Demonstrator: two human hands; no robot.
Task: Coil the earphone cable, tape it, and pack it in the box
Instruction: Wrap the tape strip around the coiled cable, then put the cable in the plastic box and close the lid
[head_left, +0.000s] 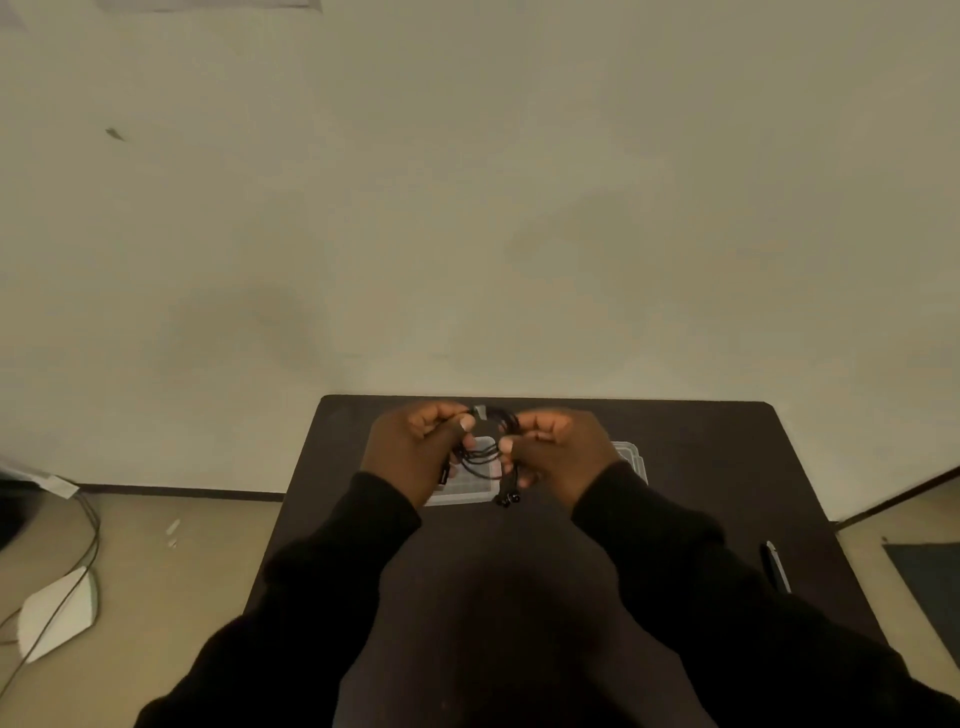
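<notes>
Floor at far left: loose cables (88, 525) and a pale flat object (57, 613), no part in the work.

Dark surface (675, 467), set against a plain wall. Both hands raised just above it, at the far edge.

Left hand (415, 452): fingers curled in, thumb pressed down. Grip narrow, pinching the left side of the earphone cable (483, 457).

Cable hangs between the two hands as a bundle of several black loops. A small pale tab (480, 412) sits at the top of the bundle, probably tape; too small to be sure. Earbuds (508, 500) dangle below, free of the coil.

Under the bundle: clear plastic box (467, 486) lying on the surface, apparently open; nothing seen inside, though the hands cover part of it.

Right hand (561, 452): grip closed on the right side of the loops, thumb and forefinger pinched.

Beside the right wrist: a second clear piece (631, 457), likely the lid.

Far right: a pen-like tool (775, 566) near the edge.

Progress, as judged: coiling largely done, taping in hand or just about to begin, packing and closing left.
</notes>
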